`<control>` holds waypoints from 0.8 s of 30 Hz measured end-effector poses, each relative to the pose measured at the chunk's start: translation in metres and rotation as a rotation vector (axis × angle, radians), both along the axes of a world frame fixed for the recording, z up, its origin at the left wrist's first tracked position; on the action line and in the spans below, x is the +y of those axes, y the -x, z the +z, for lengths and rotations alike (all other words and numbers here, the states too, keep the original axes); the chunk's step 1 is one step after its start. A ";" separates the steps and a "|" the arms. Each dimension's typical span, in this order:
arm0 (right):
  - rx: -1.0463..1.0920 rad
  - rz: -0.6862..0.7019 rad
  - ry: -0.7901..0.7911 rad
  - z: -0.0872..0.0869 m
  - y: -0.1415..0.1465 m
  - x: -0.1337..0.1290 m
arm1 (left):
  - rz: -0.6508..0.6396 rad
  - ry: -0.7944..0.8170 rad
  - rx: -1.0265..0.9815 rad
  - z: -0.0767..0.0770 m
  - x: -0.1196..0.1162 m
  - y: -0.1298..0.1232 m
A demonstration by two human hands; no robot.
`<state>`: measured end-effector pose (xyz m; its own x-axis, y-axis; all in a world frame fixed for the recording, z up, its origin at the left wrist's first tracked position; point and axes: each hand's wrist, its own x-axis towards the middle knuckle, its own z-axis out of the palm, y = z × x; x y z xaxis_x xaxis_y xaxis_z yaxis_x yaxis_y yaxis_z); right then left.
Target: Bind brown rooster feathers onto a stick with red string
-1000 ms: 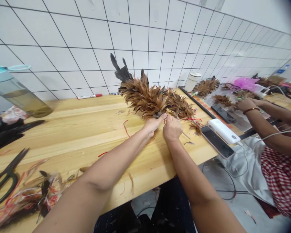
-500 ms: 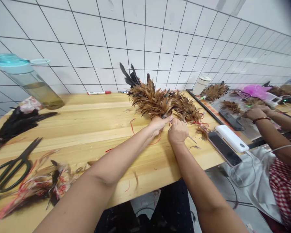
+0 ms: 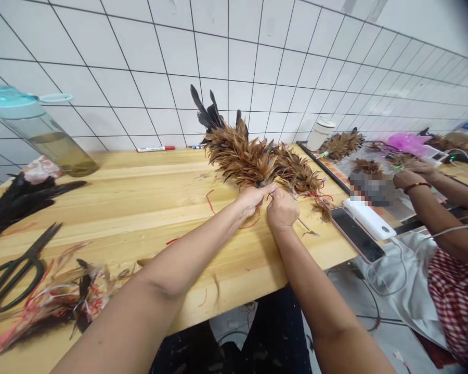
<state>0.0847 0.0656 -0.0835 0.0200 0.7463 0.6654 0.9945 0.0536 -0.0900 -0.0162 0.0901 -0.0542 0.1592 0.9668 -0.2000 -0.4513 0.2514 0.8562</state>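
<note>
No lettering, label or number can be read

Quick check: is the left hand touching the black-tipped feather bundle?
Touching. The head view shows the left hand closed around the lower end of the feather bundle.

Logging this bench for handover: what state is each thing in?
Brown feather bundle with black tip: held at its base by the left hand
Right hand: closed, contents hidden
Black metal scissors: lying flat, blades nearly together
Clear bottle with blue lid: standing, lid on, part filled
Dark flat phone: screen up, unlit
White rounded power bank: cable attached
White cylindrical cup: lid on, standing
</note>
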 end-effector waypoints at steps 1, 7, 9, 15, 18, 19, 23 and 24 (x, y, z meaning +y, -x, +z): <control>0.030 -0.005 0.029 0.001 0.001 -0.001 | 0.021 -0.009 0.047 0.000 -0.001 0.000; 0.424 0.161 0.260 0.010 -0.003 -0.003 | -0.032 -0.144 0.081 0.000 -0.001 0.006; 0.652 0.374 0.322 0.015 -0.009 -0.003 | -0.067 -0.241 0.078 0.000 0.000 0.011; 1.337 0.733 0.755 0.032 -0.031 -0.003 | -0.157 -0.487 0.320 0.011 0.000 0.028; 1.547 0.826 0.910 0.042 -0.036 -0.003 | -0.228 -0.589 0.437 0.017 0.003 0.035; 1.569 0.849 0.943 0.045 -0.035 -0.003 | -0.242 -0.620 0.467 0.018 0.004 0.037; 1.554 0.910 0.978 0.053 -0.025 -0.004 | -0.216 -0.662 0.527 0.017 0.011 0.040; 1.549 0.912 0.936 0.053 -0.022 -0.005 | -0.182 -0.657 0.525 0.016 0.013 0.039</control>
<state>0.1068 0.0603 -0.0309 -0.4260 0.9028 -0.0581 -0.2160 -0.1639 -0.9625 -0.0556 0.1027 -0.0385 0.3669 0.8807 0.2997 0.0428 -0.3378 0.9402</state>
